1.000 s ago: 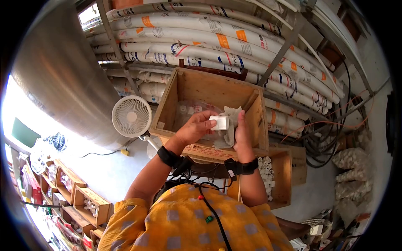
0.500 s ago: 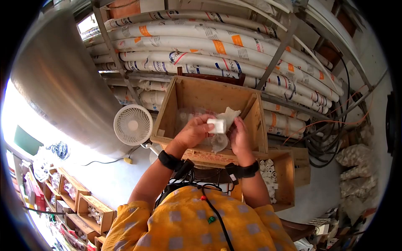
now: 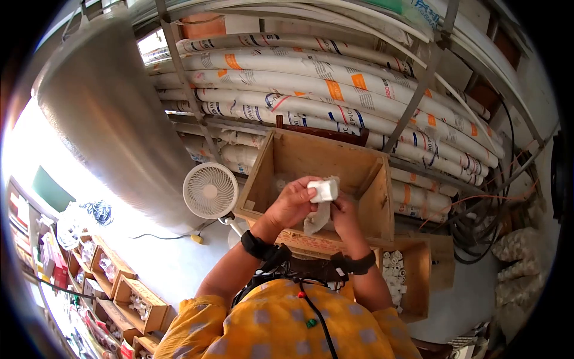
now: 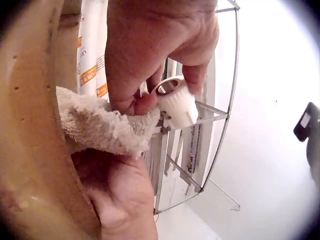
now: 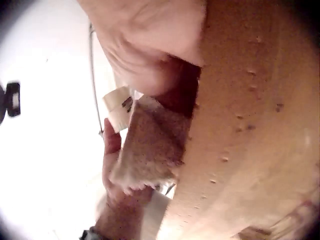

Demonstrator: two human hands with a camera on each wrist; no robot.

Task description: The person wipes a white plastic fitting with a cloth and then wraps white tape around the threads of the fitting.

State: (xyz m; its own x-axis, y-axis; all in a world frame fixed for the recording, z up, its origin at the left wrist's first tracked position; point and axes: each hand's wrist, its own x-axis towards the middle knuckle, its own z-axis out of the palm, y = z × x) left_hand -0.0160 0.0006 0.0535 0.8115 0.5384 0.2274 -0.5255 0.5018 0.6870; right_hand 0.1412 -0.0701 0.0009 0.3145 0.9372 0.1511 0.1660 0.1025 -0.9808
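My left hand [image 3: 292, 204] pinches a white plastic pipe fitting [image 3: 323, 191] between thumb and fingers above the wooden box [image 3: 317, 240]. In the left wrist view the fitting [image 4: 178, 106] shows a metal-threaded opening at one end. A pale, fuzzy cloth [image 3: 317, 219] hangs beneath it, between the hands. My right hand [image 3: 347, 219] grips the cloth, its fingertips hidden behind it in the head view. The right wrist view shows the cloth [image 5: 150, 145] below the right palm, beside the box's wall.
A white fan [image 3: 210, 191] stands left of the box. Behind run long white pipes [image 3: 287, 82] on a metal rack. A lower box [image 3: 422, 281] at the right holds small white fittings [image 3: 393, 276]. More wooden boxes [image 3: 141, 302] line the lower left.
The head view has shifted. The right hand's fingers, extended upright beside the cloth a second ago, are now bent in on it. The cloth now hangs lower beneath the fitting.
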